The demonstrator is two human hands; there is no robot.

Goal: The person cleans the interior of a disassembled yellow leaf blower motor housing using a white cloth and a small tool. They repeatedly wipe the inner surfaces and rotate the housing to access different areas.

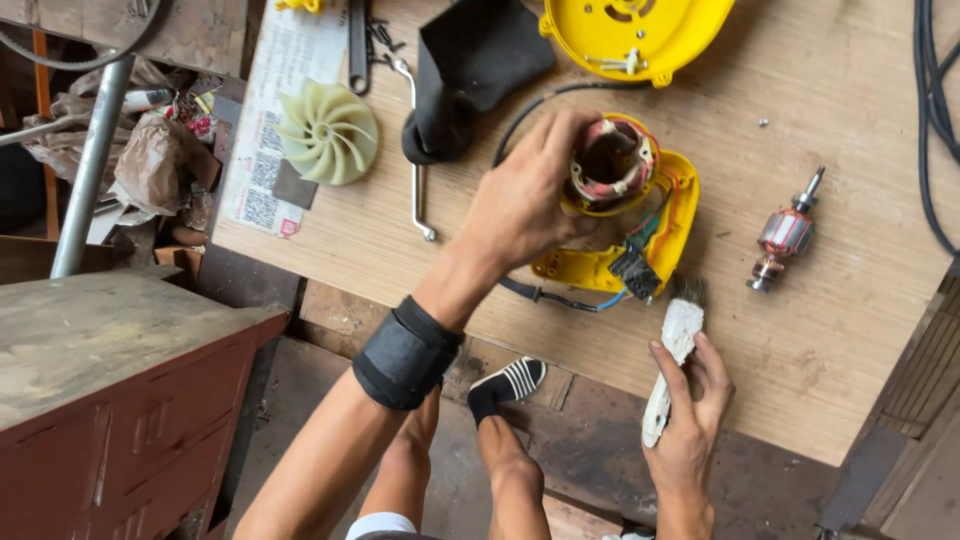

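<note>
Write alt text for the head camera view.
Seen from above, the left hand grips a copper-wound motor stator in a yellow housing half on a wooden bench, while the right hand holds a paintbrush. A motor armature and pale fan impeller lie nearby.

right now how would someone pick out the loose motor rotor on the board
Start from the wooden board and go to its right side, past the yellow housing. The rotor lies alone there: a short steel shaft with reddish copper windings, touched by neither hand.
</note>
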